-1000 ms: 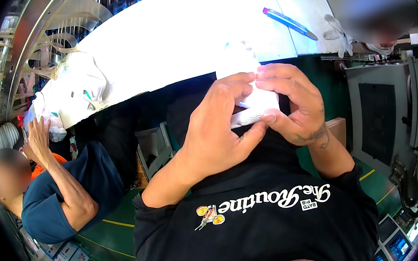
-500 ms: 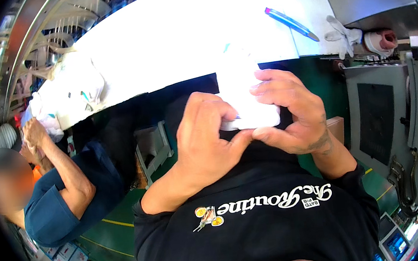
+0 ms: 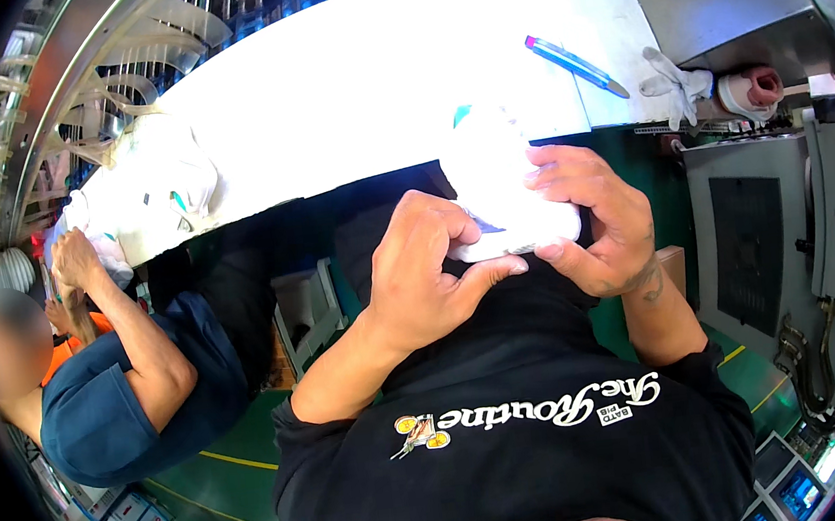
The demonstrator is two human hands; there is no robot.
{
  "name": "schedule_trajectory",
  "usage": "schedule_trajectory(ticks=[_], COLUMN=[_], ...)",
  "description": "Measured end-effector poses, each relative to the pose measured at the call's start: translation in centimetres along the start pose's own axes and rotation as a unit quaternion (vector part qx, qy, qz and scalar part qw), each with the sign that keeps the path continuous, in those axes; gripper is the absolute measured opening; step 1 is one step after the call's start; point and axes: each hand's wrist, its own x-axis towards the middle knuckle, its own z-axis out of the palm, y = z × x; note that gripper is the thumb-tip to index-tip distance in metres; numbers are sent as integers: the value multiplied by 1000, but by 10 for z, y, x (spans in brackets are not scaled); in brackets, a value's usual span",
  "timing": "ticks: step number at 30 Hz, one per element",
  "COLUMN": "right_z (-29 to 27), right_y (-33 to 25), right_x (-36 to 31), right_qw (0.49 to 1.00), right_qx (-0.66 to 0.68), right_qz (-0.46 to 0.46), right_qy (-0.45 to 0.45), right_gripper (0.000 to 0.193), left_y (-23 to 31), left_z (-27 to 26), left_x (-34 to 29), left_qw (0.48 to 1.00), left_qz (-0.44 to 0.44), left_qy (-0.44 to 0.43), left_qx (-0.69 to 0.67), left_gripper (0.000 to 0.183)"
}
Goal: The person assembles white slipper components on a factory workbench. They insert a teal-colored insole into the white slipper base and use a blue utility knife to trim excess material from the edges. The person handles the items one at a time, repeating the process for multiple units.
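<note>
Both my hands hold a white, soft folded item just above my lap, at the near edge of the white table. My left hand grips its lower left side, with the thumb pressed under its bottom edge. My right hand wraps its right side, fingers curled over the top. A small teal mark shows at the item's upper end. What the item is cannot be made out.
A blue and pink pen and a white glove lie at the table's right end. A pile of white items sits at the left end, where a seated person in blue works. Grey metal machinery stands on the right.
The white item has been unfolded and lifted from a crumpled bundle into a longer upright shape. My hands have shifted lower on it, my left thumb now under its edge.
</note>
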Motion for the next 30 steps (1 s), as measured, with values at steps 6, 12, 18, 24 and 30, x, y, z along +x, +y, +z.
schedule_trajectory(ticks=[6, 12, 18, 24, 30], right_z=[-7, -7, 8, -1, -8], right_y=[3, 9, -11, -2, 4], right_x=[-3, -11, 2, 2, 7], right_qw=[999, 999, 998, 997, 997], right_qx=[6, 27, -58, -40, -34], right_qz=[-13, -14, 11, 64, 75], right_qy=[-40, -45, 3, 10, 6], right_gripper=[41, 45, 47, 46, 41], left_y=[-4, -7, -9, -16, -15], left_z=[8, 10, 22, 33, 27], left_x=[-4, -1, -3, 0, -4], left_qw=[999, 999, 998, 999, 997], left_qz=[0, -24, -53, -39, -63], left_qy=[37, 6, 0, 11, -28], left_qx=[17, 21, 30, 17, -16], left_gripper=[56, 56, 52, 50, 49])
